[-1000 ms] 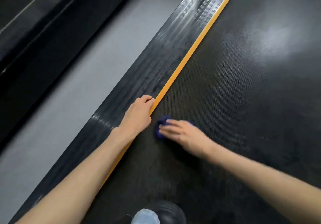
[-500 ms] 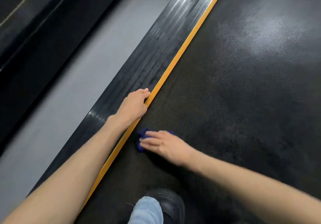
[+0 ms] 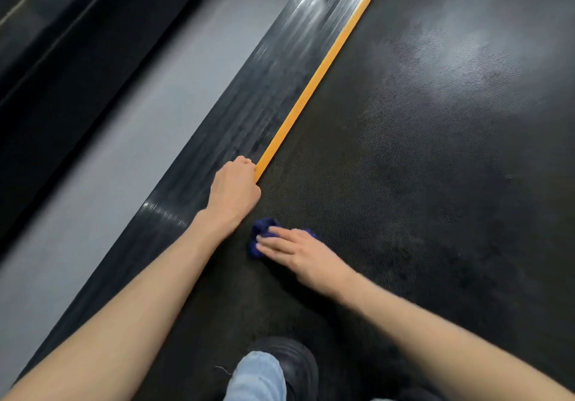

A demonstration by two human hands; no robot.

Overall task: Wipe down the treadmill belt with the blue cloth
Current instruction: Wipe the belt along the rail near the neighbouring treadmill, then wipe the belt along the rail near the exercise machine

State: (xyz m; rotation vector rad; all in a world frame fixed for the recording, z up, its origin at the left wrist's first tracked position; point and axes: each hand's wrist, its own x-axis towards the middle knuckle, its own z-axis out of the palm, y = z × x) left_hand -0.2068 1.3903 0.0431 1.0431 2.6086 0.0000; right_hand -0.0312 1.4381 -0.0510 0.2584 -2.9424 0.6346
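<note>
Pressing blue cloth (image 3: pixel 259 234) onto treadmill belt (image 3: pixel 404 182) with right hand (image 3: pixel 300 256), fingers straight, for wiping contact. Bracing left hand (image 3: pixel 233 189) at orange strip (image 3: pixel 314 80), fingers curled; grip unclear.

The dark, finely dimpled treadmill belt (image 3: pixel 404 182) is seen running from the lower edge toward the upper right, with pale glare caught on its far part. It is bordered on the left by an orange strip (image 3: pixel 314 80), beyond which a ribbed black side rail (image 3: pixel 249 98) is laid, then a band of grey floor (image 3: pixel 124 126). A bunched blue cloth (image 3: pixel 259 235) is pressed against the belt, near the strip, under the straight fingers of the right hand (image 3: pixel 298 254). The left hand (image 3: pixel 235 189) is set on the rail, its fingers curled over the strip's edge. A black shoe (image 3: pixel 289 360) is planted on the belt at the bottom.
</note>
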